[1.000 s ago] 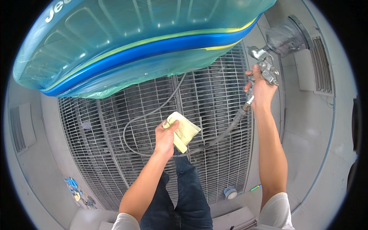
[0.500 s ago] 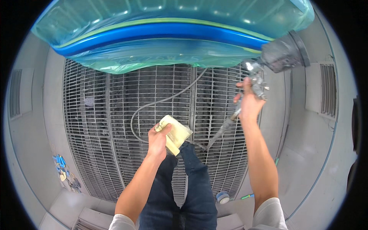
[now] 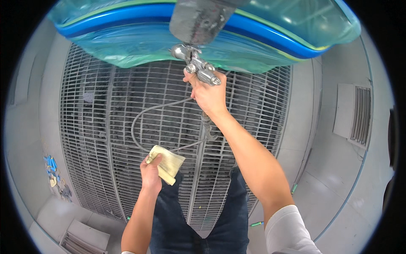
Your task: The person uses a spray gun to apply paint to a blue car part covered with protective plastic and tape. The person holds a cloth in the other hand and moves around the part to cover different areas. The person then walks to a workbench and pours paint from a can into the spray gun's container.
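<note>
2 hands (image 3: 210, 97); 1 spray gun (image 3: 193, 54); 1 cloth (image 3: 171, 163); 1 hose (image 3: 133, 127)

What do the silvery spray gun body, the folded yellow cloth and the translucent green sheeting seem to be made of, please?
Silvery spray gun body: apparently polished metal, from its bright glints.
Folded yellow cloth: matte, probably gauzy fabric, given its fine texture; a paper wipe remains possible.
Translucent green sheeting: likely glossy plastic film, being see-through and wrinkled.

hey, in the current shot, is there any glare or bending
Head view: the floor grating bows outward at its sides, fisheye style, inside a black rim; head view: bright glints on the spray gun's metal and the green film.
</note>
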### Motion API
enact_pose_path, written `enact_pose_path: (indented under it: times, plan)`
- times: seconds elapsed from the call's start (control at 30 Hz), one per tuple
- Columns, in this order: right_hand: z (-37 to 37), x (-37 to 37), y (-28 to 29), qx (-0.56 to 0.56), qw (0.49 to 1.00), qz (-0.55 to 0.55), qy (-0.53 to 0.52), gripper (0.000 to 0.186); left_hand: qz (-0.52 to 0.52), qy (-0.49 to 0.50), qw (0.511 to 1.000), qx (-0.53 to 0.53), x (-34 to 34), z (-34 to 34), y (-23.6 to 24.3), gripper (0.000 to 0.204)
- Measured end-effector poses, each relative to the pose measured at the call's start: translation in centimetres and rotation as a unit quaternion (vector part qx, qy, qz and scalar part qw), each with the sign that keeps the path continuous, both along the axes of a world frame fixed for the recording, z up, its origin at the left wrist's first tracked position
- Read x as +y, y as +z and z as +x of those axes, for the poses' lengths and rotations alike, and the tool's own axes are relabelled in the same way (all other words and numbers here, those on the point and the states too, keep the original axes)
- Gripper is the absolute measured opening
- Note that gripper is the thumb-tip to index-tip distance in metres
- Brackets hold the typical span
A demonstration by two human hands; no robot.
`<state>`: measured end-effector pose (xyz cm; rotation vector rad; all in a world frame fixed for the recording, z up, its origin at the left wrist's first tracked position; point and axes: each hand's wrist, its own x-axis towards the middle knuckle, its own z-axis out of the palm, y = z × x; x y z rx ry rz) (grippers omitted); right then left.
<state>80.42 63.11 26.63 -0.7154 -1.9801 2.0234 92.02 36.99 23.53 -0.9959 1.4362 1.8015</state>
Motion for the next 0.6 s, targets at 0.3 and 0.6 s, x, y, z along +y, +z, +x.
enact_pose_path:
  times: [0.3, 0.6]
  plan:
    - [15.4, 23.5, -0.7, -0.01, 0.986, -0.019, -0.167, 0.019, -0.02, -0.022, 0.999, 0.025, 19.7, 6.5, -0.1, 0.016]
    - [23.2, 42.2, 0.3, 0.01, 0.962, -0.016, -0.273, 0.02, 0.083, -0.019, 0.996, -0.015, 45.2, 13.5, 0.8, 0.02]
